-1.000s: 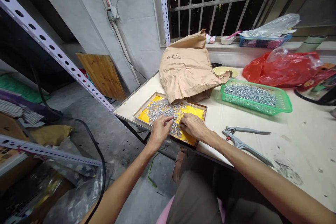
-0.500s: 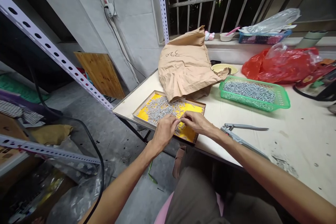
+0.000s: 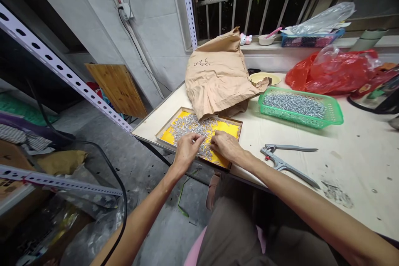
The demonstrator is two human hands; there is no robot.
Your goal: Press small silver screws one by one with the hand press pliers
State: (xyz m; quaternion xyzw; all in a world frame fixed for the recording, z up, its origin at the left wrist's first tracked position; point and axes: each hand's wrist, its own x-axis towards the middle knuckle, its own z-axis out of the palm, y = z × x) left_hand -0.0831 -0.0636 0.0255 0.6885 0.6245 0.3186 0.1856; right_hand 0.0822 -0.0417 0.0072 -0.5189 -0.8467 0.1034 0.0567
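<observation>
A shallow tray with a yellow floor (image 3: pixel 229 127) lies at the table's front left corner. Small shiny metal pieces (image 3: pixel 188 125) are heaped in its left half and scattered elsewhere. Over the front of the heap is my left hand (image 3: pixel 187 149), thumb and forefinger pinched together; whatever sits between them is too small to name. My right hand (image 3: pixel 227 146) hovers low over the tray's right part, fingers bent down and closed, their tips partly hidden. A gap separates the two hands. The mouth of a brown paper bag (image 3: pixel 218 75) rests over the tray's back edge.
Right of the tray lies a grey hand tool with two long handles (image 3: pixel 288 162). Behind it stands a green basket (image 3: pixel 299 122) filled with metal pieces. A red plastic bag (image 3: pixel 336 72) and a yellow dish (image 3: pixel 264 78) sit farther back. A black cable (image 3: pixel 120 183) hangs at left.
My hands, which met at the fingertips above the tray, have come apart. The left has shifted left, while the right is lower with its fingers pointing down toward the pieces.
</observation>
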